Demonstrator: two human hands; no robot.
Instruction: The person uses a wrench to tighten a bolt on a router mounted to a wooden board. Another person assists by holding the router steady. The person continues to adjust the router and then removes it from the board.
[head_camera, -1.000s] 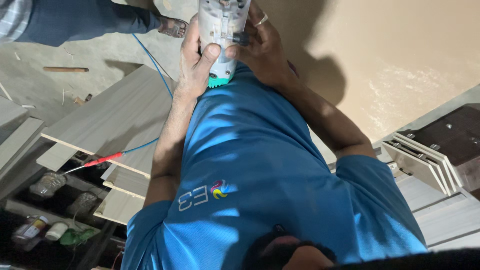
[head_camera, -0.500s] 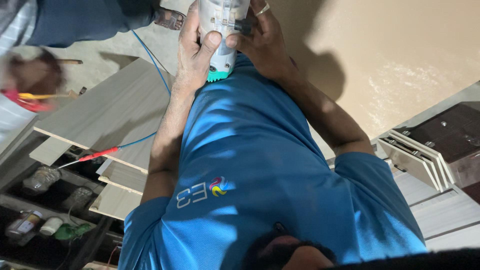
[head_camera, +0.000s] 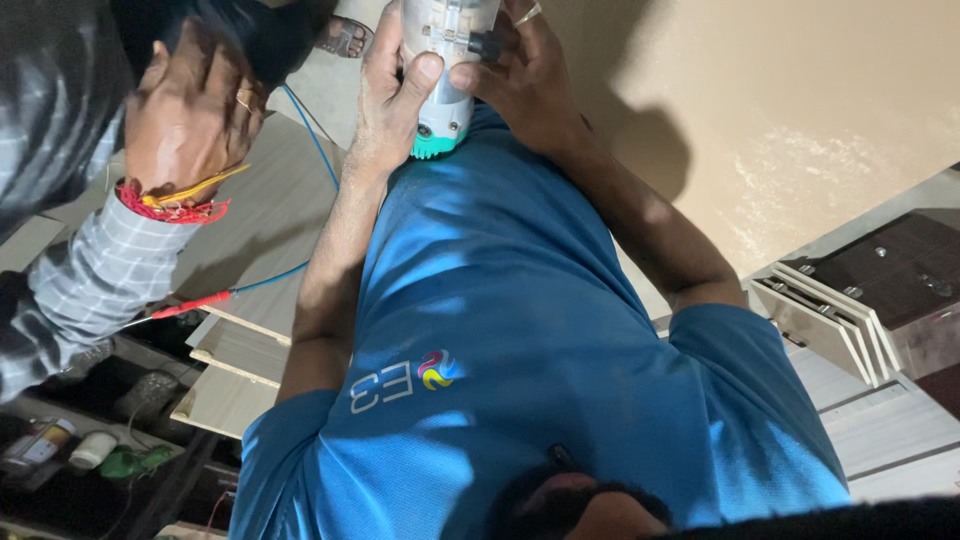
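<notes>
Both my hands grip a white and grey cylindrical power trimmer with a teal end cap, held upright in front of my blue shirt. My left hand wraps its left side, the thumb across the body. My right hand clasps the right side, a ring on one finger. The tool stands against a large beige board; its upper part is cut off by the frame's top edge.
Another person's hand, with red thread at the wrist and a checked sleeve, hangs at upper left over grey laminate boards. A blue cable crosses them. White panels are stacked at the right. Bottles lie lower left.
The other person's hand and checked sleeve have come in from the left and now hang close over the boards. My hands stay on the trimmer.
</notes>
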